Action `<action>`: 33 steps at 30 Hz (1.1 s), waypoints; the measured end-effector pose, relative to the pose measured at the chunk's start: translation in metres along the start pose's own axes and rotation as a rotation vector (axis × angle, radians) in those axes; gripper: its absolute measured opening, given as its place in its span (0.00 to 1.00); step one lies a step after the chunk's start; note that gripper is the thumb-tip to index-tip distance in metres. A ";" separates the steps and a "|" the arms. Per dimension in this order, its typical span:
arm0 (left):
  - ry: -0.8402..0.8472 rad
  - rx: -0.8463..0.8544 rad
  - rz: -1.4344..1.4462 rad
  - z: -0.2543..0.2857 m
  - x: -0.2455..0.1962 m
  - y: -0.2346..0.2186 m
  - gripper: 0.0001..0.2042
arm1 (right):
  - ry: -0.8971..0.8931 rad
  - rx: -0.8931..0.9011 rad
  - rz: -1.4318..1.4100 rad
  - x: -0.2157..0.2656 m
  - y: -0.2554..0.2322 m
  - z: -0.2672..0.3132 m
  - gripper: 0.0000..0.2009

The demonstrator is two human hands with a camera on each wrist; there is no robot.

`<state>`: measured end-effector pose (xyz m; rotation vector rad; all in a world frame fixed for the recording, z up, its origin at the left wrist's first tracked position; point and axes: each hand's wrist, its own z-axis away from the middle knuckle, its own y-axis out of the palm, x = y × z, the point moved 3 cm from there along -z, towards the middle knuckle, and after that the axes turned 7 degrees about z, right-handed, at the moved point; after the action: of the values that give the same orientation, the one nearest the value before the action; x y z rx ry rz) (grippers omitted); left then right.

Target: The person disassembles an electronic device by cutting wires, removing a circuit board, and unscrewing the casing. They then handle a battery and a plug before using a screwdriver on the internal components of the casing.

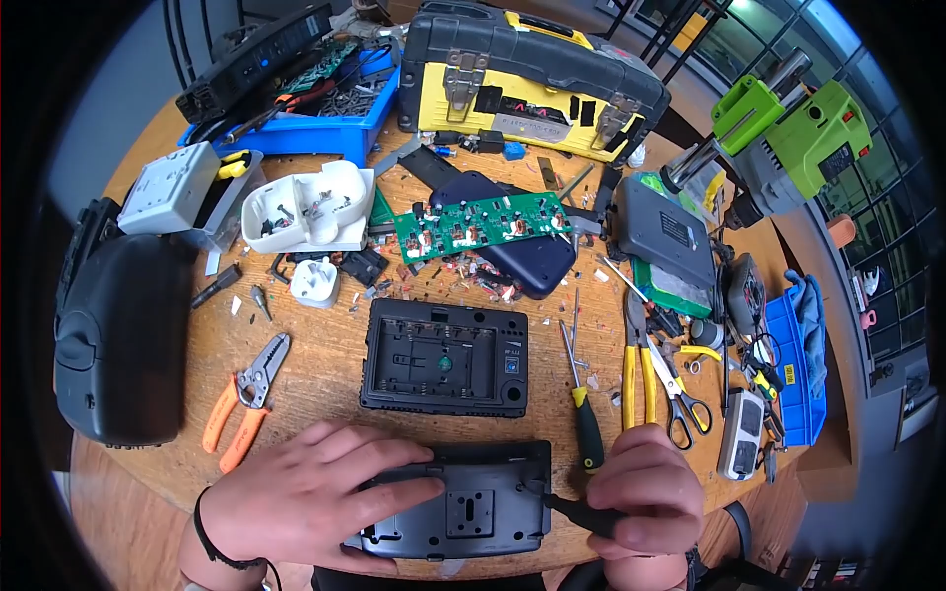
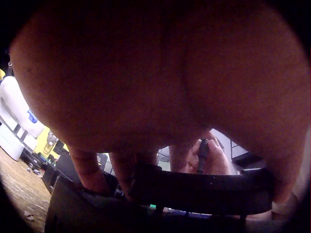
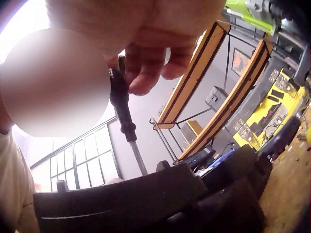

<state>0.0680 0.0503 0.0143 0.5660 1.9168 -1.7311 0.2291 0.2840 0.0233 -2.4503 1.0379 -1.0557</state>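
A black plastic panel (image 1: 414, 512), with a raised slotted plate in its middle, lies at the near edge of the table. My left hand (image 1: 320, 492) spans its left part and holds it, fingers across the top and thumb at the near side. In my right hand (image 1: 645, 492) is a black-handled screwdriver (image 3: 122, 109), gripped by the handle. Its metal shaft (image 3: 138, 159) slants down to the panel's right end, where the tip is hidden in the right wrist view. Just beyond the panel sits the matching black housing (image 1: 443, 360) with an open battery bay.
Orange-handled wire strippers (image 1: 246, 399) lie at left, near a black case (image 1: 128, 335). To the right are a green-handled screwdriver (image 1: 587, 428), yellow-handled pliers (image 1: 639, 364) and scissors (image 1: 680, 404). A green circuit board (image 1: 483, 227) and a yellow-black toolbox (image 1: 532, 84) stand farther back.
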 end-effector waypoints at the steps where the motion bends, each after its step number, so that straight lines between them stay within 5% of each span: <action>1: -0.002 0.000 0.007 0.000 0.000 0.001 0.33 | -0.031 -0.019 -0.013 -0.001 -0.001 0.000 0.11; 5: -0.010 0.006 0.004 0.000 0.000 0.000 0.33 | -0.078 0.063 0.014 0.003 -0.005 -0.008 0.11; 8: -0.013 0.009 0.006 0.000 0.000 0.000 0.33 | 0.060 0.058 0.012 0.007 -0.003 -0.007 0.12; 14: -0.010 0.001 0.009 0.000 0.000 0.000 0.34 | -0.086 -0.010 0.003 -0.001 -0.003 -0.001 0.07; 20: -0.005 0.001 0.022 0.000 0.001 0.001 0.34 | 0.039 0.013 0.024 0.004 -0.001 -0.004 0.09; 33: -0.003 0.008 0.009 0.000 0.000 0.001 0.34 | -0.039 0.021 0.006 -0.002 -0.004 -0.001 0.07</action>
<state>0.0680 0.0504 0.0137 0.5738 1.9032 -1.7333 0.2289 0.2884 0.0248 -2.4398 1.0164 -1.0075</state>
